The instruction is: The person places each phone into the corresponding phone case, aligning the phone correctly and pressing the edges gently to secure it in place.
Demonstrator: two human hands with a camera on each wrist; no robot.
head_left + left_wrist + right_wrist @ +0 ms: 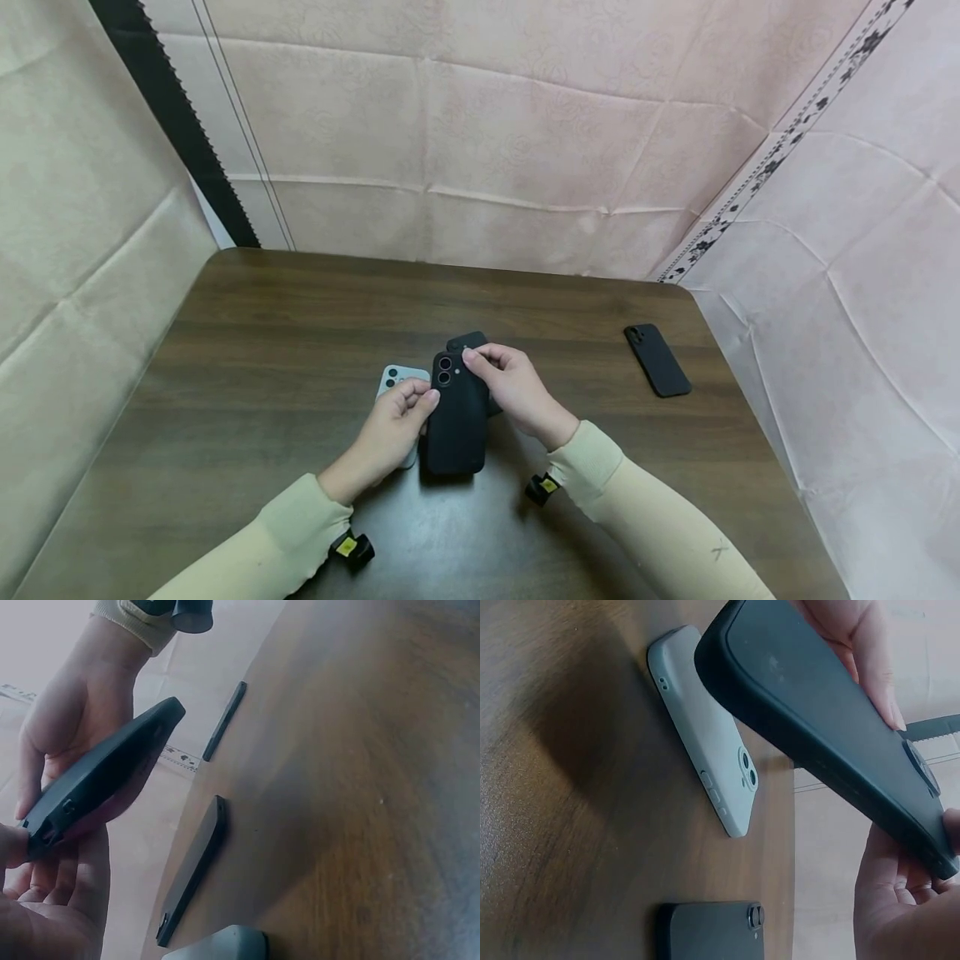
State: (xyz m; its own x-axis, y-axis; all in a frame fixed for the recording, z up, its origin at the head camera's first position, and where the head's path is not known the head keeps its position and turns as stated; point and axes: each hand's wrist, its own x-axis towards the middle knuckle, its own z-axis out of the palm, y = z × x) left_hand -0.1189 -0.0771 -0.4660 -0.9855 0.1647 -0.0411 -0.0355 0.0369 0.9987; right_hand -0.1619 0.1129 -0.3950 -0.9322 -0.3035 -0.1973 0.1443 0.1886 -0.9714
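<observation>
Both hands hold a phone in a black case above the table, its camera side facing up. My left hand grips its left edge between thumb and fingers. At the upper right corner, beside the camera lenses, my right hand pinches it. In the left wrist view the cased phone is tilted, with its underside in shade. A light blue phone lies on the table to its left, partly behind my left hand in the head view. Another black phone lies beneath and beyond, mostly covered in the head view.
A further black phone lies camera side up at the right of the brown wooden table. Pale cloth hangs behind the table and along both sides. Each wrist carries a small black camera.
</observation>
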